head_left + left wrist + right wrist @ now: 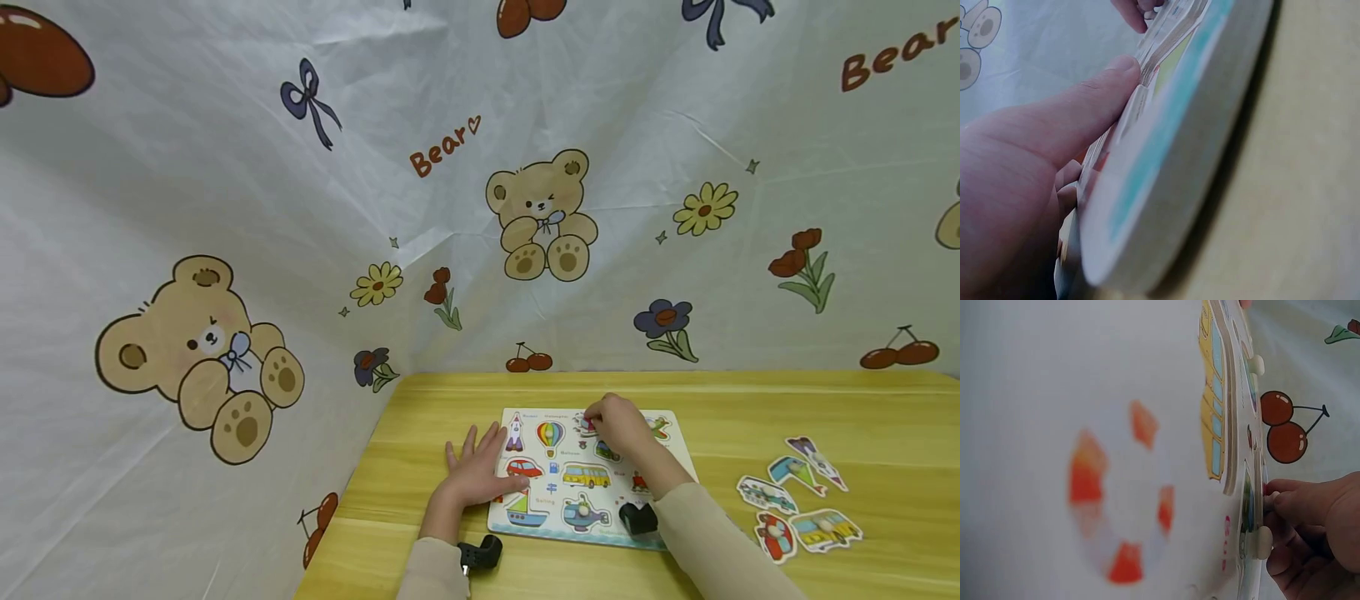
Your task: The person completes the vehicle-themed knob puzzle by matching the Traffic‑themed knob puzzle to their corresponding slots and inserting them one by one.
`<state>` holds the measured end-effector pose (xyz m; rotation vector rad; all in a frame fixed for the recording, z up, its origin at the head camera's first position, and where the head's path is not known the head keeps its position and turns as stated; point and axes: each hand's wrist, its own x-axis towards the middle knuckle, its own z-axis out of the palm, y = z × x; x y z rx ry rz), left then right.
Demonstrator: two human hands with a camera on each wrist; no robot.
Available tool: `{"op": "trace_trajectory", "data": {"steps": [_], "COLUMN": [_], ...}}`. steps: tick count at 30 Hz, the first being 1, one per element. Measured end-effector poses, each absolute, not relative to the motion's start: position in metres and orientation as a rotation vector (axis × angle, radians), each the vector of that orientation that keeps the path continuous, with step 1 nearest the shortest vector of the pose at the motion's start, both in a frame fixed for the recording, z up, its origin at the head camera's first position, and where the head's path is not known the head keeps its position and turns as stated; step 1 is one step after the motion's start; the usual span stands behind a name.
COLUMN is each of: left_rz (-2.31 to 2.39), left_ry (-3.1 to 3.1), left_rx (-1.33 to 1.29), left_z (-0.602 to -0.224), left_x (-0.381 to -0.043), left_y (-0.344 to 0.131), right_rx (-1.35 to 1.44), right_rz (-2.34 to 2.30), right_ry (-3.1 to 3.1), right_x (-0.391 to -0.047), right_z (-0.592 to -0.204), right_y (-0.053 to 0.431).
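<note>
the right hand (pixel 621 425) pinches a small red and white piece (pixel 587 426) near the top edge of the board (pixel 557 520), to the right of the balloon (pixel 550 435). this looks like the fitting part of a picture puzzle, but i can't tell if the piece is going in or coming out. if it's going in, the next move needs a little turn to match the cut shape – then a flat push. the left hand (pixel 474 477) has its fingers spread over the left edge of the board, thumb on top, maybe to stop it sliding.

the board is flat and looks like wood, thick at the side, with round corners and a blue strip along its bottom edge. the bus slot (pixel 587 476) is a shallow dip. the green piece (pixel 606 452) has a round, smooth, pale peg (pixel 1264 542). past the board's right edge, on the yellow, stripy worktop (pixel 360 500), lie a loose rocket (pixel 819 463), a boat (pixel 797 473), a bus (pixel 825 531) and more – thin, with wavy outlines.
</note>
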<state>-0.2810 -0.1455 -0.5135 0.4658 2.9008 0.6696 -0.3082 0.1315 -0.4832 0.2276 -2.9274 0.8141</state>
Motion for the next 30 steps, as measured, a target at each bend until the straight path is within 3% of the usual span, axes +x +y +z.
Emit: {"op": "trace_trajectory", "data": {"steps": [30], "left_rz": [0.686], "left_ry": [2.886], "left_rx": [0.454], "left_z": [-0.5116], "left_x": [-0.2797], "left_y": [-0.1437], "right_rx": [0.228], "right_rz": [0.86], "right_ry": [-2.925], "right_x": [-0.3098], "right_z": [-0.4841], "right_y": [0.1306]}}
